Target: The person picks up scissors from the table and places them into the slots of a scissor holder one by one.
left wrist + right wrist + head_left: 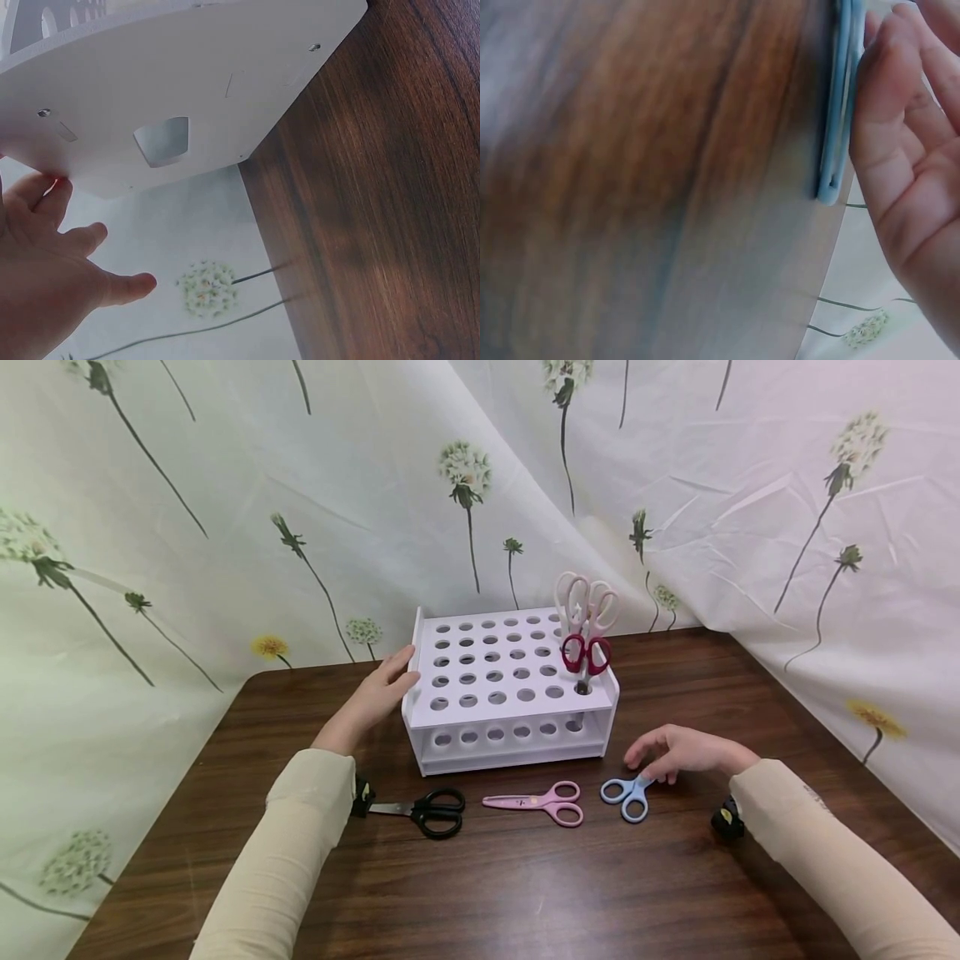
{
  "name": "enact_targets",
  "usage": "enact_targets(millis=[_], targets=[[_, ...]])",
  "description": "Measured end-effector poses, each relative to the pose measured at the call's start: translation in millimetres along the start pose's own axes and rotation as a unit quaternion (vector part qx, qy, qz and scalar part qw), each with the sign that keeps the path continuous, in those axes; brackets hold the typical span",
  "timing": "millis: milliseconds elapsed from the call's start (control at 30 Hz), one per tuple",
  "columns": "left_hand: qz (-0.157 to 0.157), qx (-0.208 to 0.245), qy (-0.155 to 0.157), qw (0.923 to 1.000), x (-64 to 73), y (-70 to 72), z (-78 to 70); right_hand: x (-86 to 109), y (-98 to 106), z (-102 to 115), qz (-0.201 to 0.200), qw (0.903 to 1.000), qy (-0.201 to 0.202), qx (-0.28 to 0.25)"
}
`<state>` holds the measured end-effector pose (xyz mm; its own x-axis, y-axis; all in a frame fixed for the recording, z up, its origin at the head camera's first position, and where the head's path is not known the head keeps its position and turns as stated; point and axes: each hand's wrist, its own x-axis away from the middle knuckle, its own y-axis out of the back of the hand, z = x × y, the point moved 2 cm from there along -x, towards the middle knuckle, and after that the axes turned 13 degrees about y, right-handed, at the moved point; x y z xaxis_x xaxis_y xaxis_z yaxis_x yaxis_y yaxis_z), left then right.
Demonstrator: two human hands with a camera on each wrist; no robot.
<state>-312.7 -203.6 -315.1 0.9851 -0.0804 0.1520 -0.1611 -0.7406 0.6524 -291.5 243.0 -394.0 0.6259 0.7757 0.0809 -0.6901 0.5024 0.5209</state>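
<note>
A white rack (pixel 480 718) with rows of round holes stands on the table. My left hand (pixel 378 693) rests its fingertips against the rack's left side panel, fingers mostly straight; the left wrist view shows the panel (pixel 225 90) close up. Blue scissors (pixel 628 797) lie right of the rack's front, handles toward me. Over their blades is my right hand (pixel 686 752), thumb touching them and index finger spread apart. In the right wrist view the blue scissors (pixel 838 112) appear edge-on beside the thumb. The blades are mostly hidden.
Pink scissors (pixel 536 802) and black scissors (pixel 435 812) lie before the rack; the left wrist's camera covers the black tip. Red-handled scissors (pixel 585 656) and pale pink-handled scissors (pixel 600 602) stand in the rack's right holes. Behind the table (pixel 480 893) hangs a flowered cloth (pixel 390 485).
</note>
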Motion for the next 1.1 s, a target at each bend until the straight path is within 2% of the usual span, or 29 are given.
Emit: enact_targets(millis=[333,467,633,867,1100], targets=[[-0.001,0.003,0.004,1.0,-0.2,0.7,-0.8,-0.5,-0.2,-2.4,-0.006,0.9987,-0.042,-0.029],[0.002,0.003,0.001,1.0,-0.7,0.3,-0.2,-0.5,-1.1,-2.3,-0.002,0.9984,-0.044,-0.035],[0.001,0.0,-0.01,1.0,-1.5,-0.1,0.0,0.0,-2.5,-1.9,0.0,0.9992,-0.032,-0.022],[0.002,0.004,-0.007,1.0,-1.1,0.4,-0.6,-0.3,-3.7,-1.4,0.0,0.9995,-0.026,0.02],[0.003,0.004,-0.005,1.0,-0.6,-0.1,0.2,-0.4,-2.4,-1.9,0.017,0.9982,-0.023,0.052]])
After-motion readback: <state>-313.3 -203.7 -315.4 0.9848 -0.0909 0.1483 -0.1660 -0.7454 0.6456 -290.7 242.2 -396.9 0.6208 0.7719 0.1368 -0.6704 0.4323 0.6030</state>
